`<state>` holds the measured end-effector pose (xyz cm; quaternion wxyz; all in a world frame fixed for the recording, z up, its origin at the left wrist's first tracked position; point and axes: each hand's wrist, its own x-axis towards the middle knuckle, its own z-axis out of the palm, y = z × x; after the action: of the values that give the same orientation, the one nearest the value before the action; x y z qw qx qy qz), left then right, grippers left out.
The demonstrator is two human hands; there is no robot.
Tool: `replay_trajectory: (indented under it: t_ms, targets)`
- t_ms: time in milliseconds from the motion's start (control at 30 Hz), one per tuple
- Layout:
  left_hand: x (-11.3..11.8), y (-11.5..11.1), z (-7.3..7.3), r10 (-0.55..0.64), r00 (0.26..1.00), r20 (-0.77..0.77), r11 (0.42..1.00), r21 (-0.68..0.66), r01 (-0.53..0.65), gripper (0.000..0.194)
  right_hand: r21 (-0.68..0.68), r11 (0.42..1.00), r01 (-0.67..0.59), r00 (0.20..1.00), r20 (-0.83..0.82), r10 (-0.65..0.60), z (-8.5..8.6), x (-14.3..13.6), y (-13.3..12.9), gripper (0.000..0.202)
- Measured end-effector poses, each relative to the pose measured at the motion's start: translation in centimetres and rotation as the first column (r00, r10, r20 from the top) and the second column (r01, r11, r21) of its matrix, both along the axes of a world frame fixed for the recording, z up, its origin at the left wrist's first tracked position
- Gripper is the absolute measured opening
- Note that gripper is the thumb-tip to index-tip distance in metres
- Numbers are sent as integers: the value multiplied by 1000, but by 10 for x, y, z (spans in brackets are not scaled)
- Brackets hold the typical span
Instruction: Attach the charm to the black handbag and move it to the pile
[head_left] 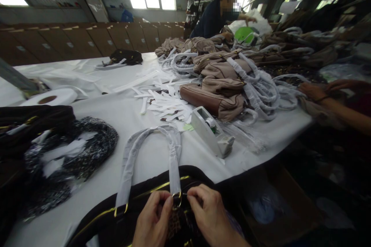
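Bottom centre of the frame: left hand (pixel 152 220) and right hand (pixel 209 216) are pinched together on the ring (pixel 177 200) of the black bag (pixel 139 204), handles (pixel 150 154) already paper-wrapped; tan bags (pixel 220 88) heaped mid-desk (pixel 121 112).

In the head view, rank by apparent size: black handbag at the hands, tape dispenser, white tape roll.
1. black handbag, largest
2. tape dispenser and white tape roll: look alike; differing distance from the camera leaves their order unsure.
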<state>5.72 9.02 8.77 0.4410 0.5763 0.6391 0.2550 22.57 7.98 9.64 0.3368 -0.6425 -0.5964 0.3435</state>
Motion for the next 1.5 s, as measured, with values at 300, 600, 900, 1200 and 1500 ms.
replay_trajectory:
  t_ms: [300,600,900,1200,1500]
  targets:
    - [-1,-2,3,-17,999,45,1000,10,17,32,3,1000,-27,997,72,27,4,1,-1,18]
    - [-4,-1,8,-83,992,95,995,62,77,26,67,988,-140,969,214,123,2,-9,-3,19]
    - [-12,8,3,-48,975,219,994,-90,69,31,33,990,-136,982,140,130,3,-22,2,19]
    - [-18,16,10,-211,976,60,973,109,204,21,15,997,-78,994,74,76,0,-27,2,15]
    - [-19,26,20,-308,952,-7,943,130,306,22,-34,999,-6,990,-142,2,4,-28,4,12]
